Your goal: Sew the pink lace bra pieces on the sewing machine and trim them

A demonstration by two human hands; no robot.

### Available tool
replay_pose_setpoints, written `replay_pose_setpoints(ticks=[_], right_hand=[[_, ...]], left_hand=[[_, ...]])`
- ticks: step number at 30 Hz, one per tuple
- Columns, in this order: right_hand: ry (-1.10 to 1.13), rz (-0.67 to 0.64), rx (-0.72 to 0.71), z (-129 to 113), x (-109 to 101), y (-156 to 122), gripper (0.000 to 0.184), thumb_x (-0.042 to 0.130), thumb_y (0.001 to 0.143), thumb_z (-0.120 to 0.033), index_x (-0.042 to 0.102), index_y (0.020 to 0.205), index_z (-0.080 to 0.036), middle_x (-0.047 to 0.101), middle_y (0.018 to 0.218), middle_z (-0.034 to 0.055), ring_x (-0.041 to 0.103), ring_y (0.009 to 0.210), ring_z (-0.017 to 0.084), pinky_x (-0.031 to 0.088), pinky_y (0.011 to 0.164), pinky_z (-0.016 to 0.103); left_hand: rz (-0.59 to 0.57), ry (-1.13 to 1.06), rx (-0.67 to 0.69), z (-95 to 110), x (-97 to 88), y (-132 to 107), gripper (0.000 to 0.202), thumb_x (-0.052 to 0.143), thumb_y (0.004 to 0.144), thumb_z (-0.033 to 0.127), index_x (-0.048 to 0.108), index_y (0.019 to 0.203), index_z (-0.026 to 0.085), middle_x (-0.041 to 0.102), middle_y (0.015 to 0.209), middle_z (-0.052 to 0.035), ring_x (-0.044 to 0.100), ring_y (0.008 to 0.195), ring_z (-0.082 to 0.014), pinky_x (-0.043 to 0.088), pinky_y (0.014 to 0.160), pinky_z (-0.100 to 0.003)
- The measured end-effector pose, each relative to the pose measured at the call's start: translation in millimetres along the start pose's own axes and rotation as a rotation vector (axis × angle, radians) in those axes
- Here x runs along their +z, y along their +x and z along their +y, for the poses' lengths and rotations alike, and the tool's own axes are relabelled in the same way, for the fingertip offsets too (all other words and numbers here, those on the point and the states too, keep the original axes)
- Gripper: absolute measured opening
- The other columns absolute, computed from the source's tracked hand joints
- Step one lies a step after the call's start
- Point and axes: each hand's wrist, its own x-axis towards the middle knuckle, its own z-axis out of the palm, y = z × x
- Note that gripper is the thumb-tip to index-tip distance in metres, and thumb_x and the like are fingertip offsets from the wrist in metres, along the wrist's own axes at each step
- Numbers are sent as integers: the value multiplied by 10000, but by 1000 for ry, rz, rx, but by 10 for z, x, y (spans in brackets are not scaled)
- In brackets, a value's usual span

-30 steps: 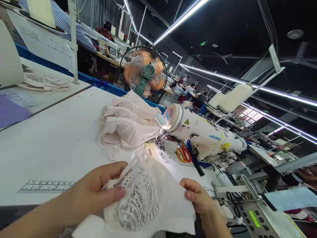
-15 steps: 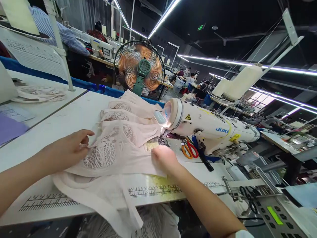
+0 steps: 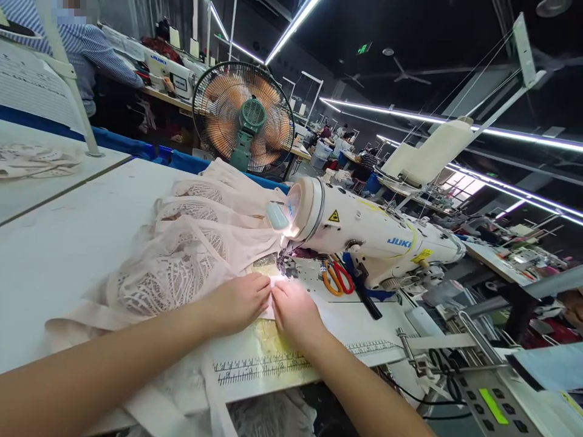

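A pale pink lace bra [image 3: 159,276] lies bunched on the white sewing table, its straps trailing toward the front edge. My left hand [image 3: 241,301] and my right hand [image 3: 297,312] meet at the end of its band, just in front of the needle area of the white sewing machine [image 3: 364,221]. Fingertips of both hands are pinched on the cloth there, nearly touching each other. More pale lace pieces are gathered behind the bra. The lit machine head partly hides where the cloth runs beside the needle.
Scissors with orange and red handles [image 3: 337,276] lie under the machine arm. A printed ruler [image 3: 248,370] runs along the table's front edge. A large fan [image 3: 246,118] stands behind. The control box [image 3: 492,400] is at lower right. A person in striped sleeves [image 3: 109,57] sits at far left.
My left hand has moved right from the lace cup to the band end beside my right hand, closing on the cloth. The camera view has shifted slightly.
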Motion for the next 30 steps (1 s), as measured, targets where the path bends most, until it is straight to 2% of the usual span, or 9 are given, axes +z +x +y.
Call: replay_pose_setpoints(ticks=[2,4,9,15,22,30], right_hand=[[42,33,-57,49,17,-190,191,514,863,-141,638,1007,-162,669,1078,118,600,1007,230,519,870,340],[86,86,-85,92,39,-369,234,491,873,-150,616,1071,-155,654,1156,133,580,1091,245,508,931,384],[190,252,-97,149,61,-631,302,435,895,-151,574,1163,-136,663,1182,143,602,1095,272,535,922,438],[236,220,-109,161,40,-619,309,452,890,-154,562,1179,-143,647,1222,147,590,1144,269,524,964,435],[251,191,-135,118,3,-564,315,463,890,-155,550,1192,-142,646,1223,139,587,1148,276,516,957,432],[293,169,-149,30,-19,-549,309,450,880,-158,553,1171,-137,642,1222,146,593,1121,278,510,924,432]], left_hand=[[-39,71,19,-46,-4,11,253,443,937,208,662,992,94,654,1013,-119,580,963,-261,462,866,-379],[-79,159,-1,-51,-14,42,258,493,926,245,656,1049,87,652,1016,-120,582,944,-275,461,821,-392],[-84,271,-88,-56,-11,185,287,554,903,315,659,1091,127,653,1035,-103,587,942,-277,429,723,-371],[-62,286,-122,-178,-40,290,257,563,897,317,660,1073,156,646,970,-96,581,921,-268,408,732,-369],[-70,219,-38,-290,-90,330,198,553,890,291,672,935,139,630,979,-113,576,921,-274,429,758,-384],[-93,148,-12,-311,-75,356,217,511,909,270,661,999,143,613,928,-99,565,863,-252,445,756,-360]])
